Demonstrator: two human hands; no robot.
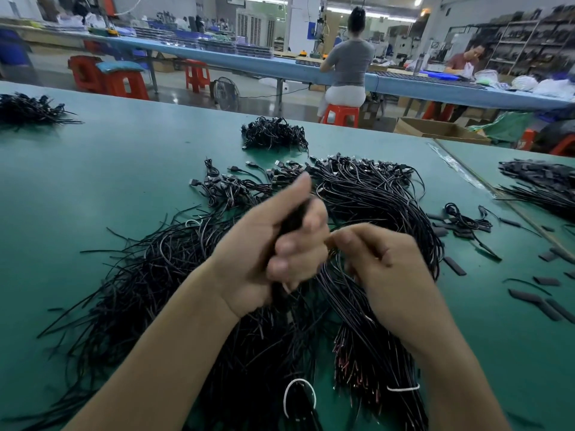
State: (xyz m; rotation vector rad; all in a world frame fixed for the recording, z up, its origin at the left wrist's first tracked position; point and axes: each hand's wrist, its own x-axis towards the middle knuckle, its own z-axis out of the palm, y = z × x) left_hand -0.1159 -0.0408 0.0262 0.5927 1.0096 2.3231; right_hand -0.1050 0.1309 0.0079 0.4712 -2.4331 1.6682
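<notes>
Nearest on the green table (93, 181), a white band (403, 388) ties one cable sheaf. Above it the left hand (264, 244) curls tight around a black bundle (292, 222), thumb raised. The right hand (385, 262) pinches thin strands (329, 281) just beside those fingers, blurred. A hard tug could, I judge, snag neighbouring wires and drag the loose heap (373, 194) beyond into tangles.

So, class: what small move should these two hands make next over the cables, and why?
Probably the right hand brings its pinched cable across into the black bundle that the left hand grips: its fingertips sit beside the left fingers.
</notes>
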